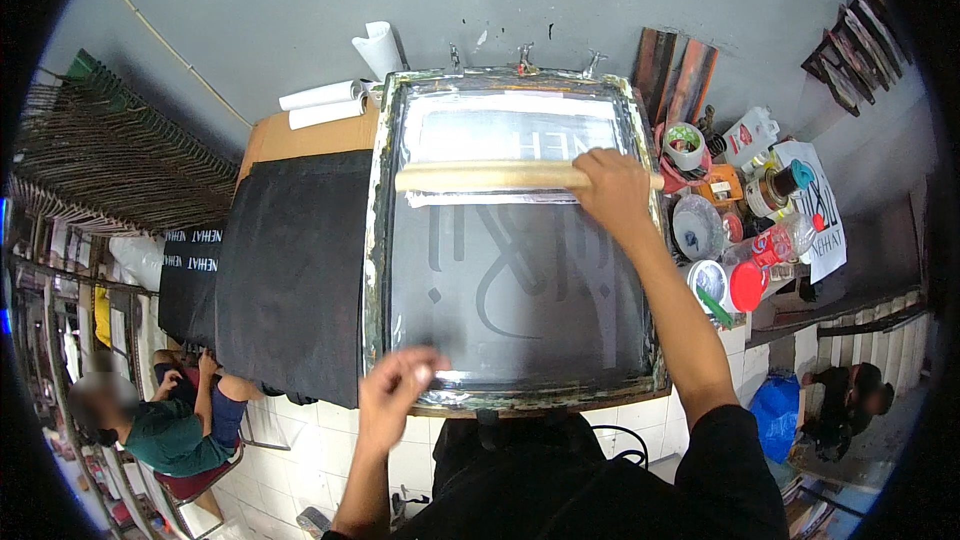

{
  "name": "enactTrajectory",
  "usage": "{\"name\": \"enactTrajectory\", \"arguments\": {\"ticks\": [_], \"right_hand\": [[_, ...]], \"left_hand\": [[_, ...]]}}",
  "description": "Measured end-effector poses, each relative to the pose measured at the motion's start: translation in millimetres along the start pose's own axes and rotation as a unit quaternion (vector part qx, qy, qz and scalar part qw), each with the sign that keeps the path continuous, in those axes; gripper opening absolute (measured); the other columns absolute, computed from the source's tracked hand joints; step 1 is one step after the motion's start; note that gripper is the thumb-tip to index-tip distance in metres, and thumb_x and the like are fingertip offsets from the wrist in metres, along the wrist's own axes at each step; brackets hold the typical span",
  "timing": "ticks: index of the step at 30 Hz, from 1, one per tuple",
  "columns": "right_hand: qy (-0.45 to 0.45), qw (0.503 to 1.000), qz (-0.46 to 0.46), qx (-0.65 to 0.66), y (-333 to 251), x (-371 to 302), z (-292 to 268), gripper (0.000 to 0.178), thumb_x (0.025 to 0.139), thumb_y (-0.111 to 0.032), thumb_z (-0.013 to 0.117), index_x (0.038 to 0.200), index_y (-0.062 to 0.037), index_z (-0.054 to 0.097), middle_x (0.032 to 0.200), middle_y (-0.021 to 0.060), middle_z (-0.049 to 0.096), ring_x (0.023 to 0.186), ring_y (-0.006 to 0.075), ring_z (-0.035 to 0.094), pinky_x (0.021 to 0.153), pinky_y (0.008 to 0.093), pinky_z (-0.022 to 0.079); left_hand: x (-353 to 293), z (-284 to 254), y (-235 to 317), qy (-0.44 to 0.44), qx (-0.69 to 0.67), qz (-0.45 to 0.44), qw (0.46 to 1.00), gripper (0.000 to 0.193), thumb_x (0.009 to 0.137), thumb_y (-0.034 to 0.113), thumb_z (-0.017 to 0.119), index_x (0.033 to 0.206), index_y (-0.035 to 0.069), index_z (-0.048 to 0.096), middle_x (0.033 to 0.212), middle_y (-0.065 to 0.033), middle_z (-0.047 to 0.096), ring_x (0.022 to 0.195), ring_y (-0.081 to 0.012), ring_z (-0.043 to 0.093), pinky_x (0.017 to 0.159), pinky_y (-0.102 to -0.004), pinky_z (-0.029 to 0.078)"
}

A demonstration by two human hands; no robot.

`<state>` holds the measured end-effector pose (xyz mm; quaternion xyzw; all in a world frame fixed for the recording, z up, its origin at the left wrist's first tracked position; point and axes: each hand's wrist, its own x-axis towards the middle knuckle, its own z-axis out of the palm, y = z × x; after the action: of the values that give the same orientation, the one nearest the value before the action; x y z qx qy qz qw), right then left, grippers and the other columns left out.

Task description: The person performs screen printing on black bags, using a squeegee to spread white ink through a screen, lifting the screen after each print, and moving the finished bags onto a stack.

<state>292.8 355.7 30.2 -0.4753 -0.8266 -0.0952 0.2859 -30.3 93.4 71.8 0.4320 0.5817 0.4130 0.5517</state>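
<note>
A silk-screen frame (378, 240) with a paint-stained rim lies flat before me, its dark mesh bearing large curved lettering shapes. Across its upper part runs a long pale wooden squeegee (480, 176). My right hand (612, 190) is closed around the squeegee near its right end. White ink or a light patch (460, 137) shows on the mesh beyond the squeegee. Over the frame's near left corner hovers my left hand (393, 395), slightly blurred, fingers loosely curled and apart, with nothing visible in it.
Black cloth (290, 270) covers a board to the left. Ink tubs, bottles and a red-lidded jar (746, 286) crowd the right side. Hinge clamps (526, 58) line the far edge. One person (180, 430) sits at lower left; another person (850, 405) is at far right.
</note>
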Motion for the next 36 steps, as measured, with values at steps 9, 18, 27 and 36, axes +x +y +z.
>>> {"name": "enactTrajectory", "arguments": {"ticks": [9,18,27,36], "right_hand": [[-0.163,0.980,0.098,-0.060,47.1,118.0,22.5,0.057,0.067,-0.054,0.086,0.099,-0.0085,0.078,0.088,0.0140,0.075,0.087,0.0346,0.071,0.078,0.0453,0.054],[-0.160,0.984,0.080,0.007,82.0,160.8,54.8,0.066,0.074,-0.046,0.085,0.123,-0.0055,0.069,0.116,0.0190,0.073,0.109,0.0357,0.068,0.102,0.0462,0.041],[-0.114,0.987,0.064,0.095,31.6,125.0,-108.9,0.048,0.091,-0.034,0.075,0.124,-0.0008,0.068,0.121,0.0187,0.070,0.114,0.0342,0.065,0.097,0.0408,0.050],[-0.048,0.996,-0.010,0.079,-75.7,50.1,-303.8,0.036,0.098,-0.032,0.064,0.111,0.0016,0.067,0.098,0.0174,0.069,0.079,0.0367,0.061,0.077,0.0422,0.050]], "left_hand": [[-73.8,20.2,-60.0,0.071,-0.498,-0.242,0.829,0.039,0.102,0.027,0.056,0.124,-0.005,0.057,0.134,-0.0262,0.061,0.135,-0.0400,0.053,0.116,-0.0521,0.039],[-80.2,35.6,-76.2,0.147,-0.572,-0.270,0.761,0.038,0.096,0.031,0.061,0.118,0.000,0.064,0.124,-0.0172,0.067,0.128,-0.0365,0.056,0.114,-0.0504,0.038],[-70.6,12.8,-52.3,-0.044,-0.547,-0.039,0.835,0.040,0.094,0.021,0.054,0.121,-0.006,0.065,0.115,-0.0279,0.070,0.109,-0.0418,0.068,0.106,-0.0548,0.046],[15.2,-0.9,91.1,-0.305,-0.414,0.297,0.805,0.083,0.093,0.035,0.065,0.162,0.007,0.026,0.165,-0.0295,0.024,0.144,-0.0472,0.041,0.114,-0.0674,0.033]]}}
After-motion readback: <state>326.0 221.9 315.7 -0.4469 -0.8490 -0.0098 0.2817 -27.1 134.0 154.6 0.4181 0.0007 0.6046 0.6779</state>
